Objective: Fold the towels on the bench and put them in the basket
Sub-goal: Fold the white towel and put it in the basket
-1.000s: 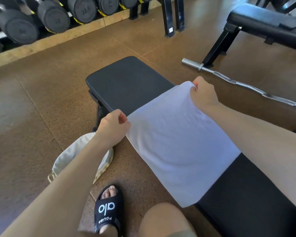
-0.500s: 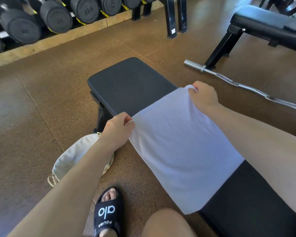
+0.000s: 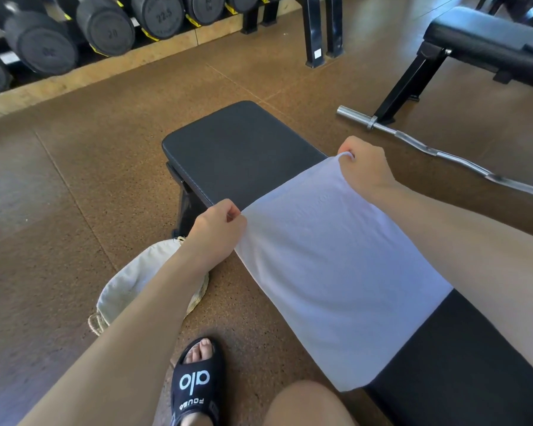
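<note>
At about eight o'clock, on the floor beside the worktop point(image 3: 240, 142), lies the pale cloth basket point(image 3: 136, 287), partly hidden under the left forearm. Just right of it, the left hand point(image 3: 216, 232) pinches the near-left corner of the white towel point(image 3: 336, 272), fingers point(image 3: 233, 215) curled tight on the cloth edge. The towel lies spread across the black worktop at the centre of the view, its lower end hanging off the near edge toward five o'clock. At one o'clock the right hand point(image 3: 366, 167) grips the far corner, its fingers closed round the hem.

The step in hand looks like the first fold. To do it well, both corners should be kept at an even tension so the top edge stays straight, then carried together toward six o'clock and laid onto the opposite corners, edges matched before letting go. Lifting one corner ahead of the other would likely skew the fold; the overhanging end could drag the cloth off the padding.
</note>
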Tool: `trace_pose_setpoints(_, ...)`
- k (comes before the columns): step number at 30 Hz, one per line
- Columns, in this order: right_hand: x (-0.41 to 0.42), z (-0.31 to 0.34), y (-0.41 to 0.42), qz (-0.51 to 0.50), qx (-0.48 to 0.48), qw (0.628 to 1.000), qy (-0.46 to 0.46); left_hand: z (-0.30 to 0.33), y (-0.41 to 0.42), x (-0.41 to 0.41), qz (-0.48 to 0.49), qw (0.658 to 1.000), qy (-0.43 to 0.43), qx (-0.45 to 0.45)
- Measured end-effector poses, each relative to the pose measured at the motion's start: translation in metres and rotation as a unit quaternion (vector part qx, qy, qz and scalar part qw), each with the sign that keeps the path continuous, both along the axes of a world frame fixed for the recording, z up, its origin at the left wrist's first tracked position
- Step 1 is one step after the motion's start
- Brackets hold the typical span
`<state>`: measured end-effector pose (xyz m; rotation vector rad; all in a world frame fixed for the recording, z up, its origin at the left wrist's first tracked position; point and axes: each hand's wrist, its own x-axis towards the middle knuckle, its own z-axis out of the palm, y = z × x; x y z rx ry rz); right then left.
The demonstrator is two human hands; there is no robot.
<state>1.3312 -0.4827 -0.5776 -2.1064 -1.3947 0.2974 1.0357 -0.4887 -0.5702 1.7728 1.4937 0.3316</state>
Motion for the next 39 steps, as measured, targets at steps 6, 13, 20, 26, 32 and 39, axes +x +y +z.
trace_pose_setpoints(6,0.003,-0.006,0.003,-0.018,-0.028,0.999,0.006,-0.001,0.001,-0.002,0.009,1.0,0.002,-0.003)
trace_pose_setpoints(13,0.008,-0.002,0.006,0.022,-0.042,0.998,-0.034,0.001,0.002,-0.005,0.028,0.999,-0.016,-0.012)
trace_pose_setpoints(20,0.008,-0.005,0.014,0.016,-0.055,0.998,-0.039,-0.003,0.003,-0.005,0.051,0.998,-0.035,-0.013)
trace_pose_setpoints(26,0.003,-0.01,0.017,0.011,-0.06,0.995,-0.076,-0.01,0.008,-0.004,0.065,0.998,-0.016,-0.006)
trace_pose_setpoints(32,0.002,-0.012,0.021,0.023,-0.047,0.992,-0.111,-0.012,0.007,-0.005,0.057,0.998,0.0,0.009)
trace_pose_setpoints(39,0.006,-0.019,0.023,-0.004,-0.075,0.996,-0.045,-0.013,0.011,-0.012,0.059,0.998,-0.017,-0.018)
